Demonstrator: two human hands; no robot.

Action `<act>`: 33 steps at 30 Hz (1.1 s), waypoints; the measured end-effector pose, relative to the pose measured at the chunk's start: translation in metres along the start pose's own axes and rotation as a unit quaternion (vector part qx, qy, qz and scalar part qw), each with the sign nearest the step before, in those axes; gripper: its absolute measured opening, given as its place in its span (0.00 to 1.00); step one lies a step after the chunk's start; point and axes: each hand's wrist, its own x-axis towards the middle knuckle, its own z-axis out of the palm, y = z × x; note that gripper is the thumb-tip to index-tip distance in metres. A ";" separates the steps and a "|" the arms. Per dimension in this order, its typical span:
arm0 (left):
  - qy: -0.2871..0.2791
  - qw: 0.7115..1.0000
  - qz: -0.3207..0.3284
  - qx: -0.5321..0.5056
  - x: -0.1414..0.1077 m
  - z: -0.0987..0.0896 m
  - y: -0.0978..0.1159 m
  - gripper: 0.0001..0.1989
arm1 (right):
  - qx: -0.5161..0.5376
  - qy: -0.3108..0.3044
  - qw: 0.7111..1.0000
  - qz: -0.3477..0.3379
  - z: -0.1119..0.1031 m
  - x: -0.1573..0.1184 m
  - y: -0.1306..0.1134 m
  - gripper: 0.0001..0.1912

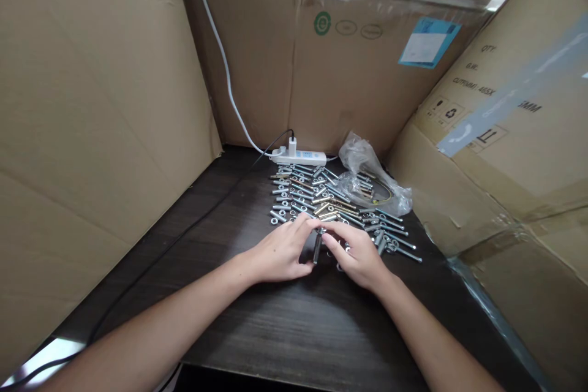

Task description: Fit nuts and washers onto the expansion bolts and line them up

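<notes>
My left hand point(287, 250) and my right hand point(356, 252) meet at the near edge of a spread of metal hardware. Between them a short metal cylinder, which looks like an anchor bolt sleeve point(317, 247), stands tilted. My left index fingertip is at its upper end and the left thumb lies near its lower end. The right thumb and index finger pinch around the top, where a small shiny part partly shows. Beyond the fingers lie rows of long bolts point(404, 246), sleeves point(278, 216), nuts and washers point(274, 221). My hands hide some of the pieces.
A white power strip point(301, 157) with a plugged-in adapter sits behind the hardware. A clear plastic bag point(362, 162) covers some bolts at the back right. A black cable point(184, 234) crosses the dark table point(275, 331) on the left. Cardboard boxes point(110, 135) wall three sides.
</notes>
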 end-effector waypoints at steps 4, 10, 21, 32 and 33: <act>0.029 0.999 -0.012 0.003 -0.001 0.002 -0.004 0.30 | -0.077 -0.055 0.994 0.047 -0.023 0.002 -0.004 0.11; 0.045 0.999 -0.018 -0.005 -0.002 0.003 -0.007 0.30 | -0.153 -0.234 0.951 0.134 -0.039 -0.004 -0.005 0.05; 0.028 0.999 -0.017 -0.014 -0.001 0.002 -0.005 0.29 | -0.182 -0.273 0.932 0.156 -0.031 -0.008 -0.004 0.08; 0.027 0.999 -0.009 -0.024 -0.002 0.002 -0.005 0.29 | -0.190 -0.277 0.928 0.163 -0.029 -0.009 -0.006 0.07; 0.026 0.999 -0.009 -0.023 -0.002 0.002 -0.005 0.29 | -0.187 -0.276 0.929 0.161 -0.029 -0.009 -0.007 0.07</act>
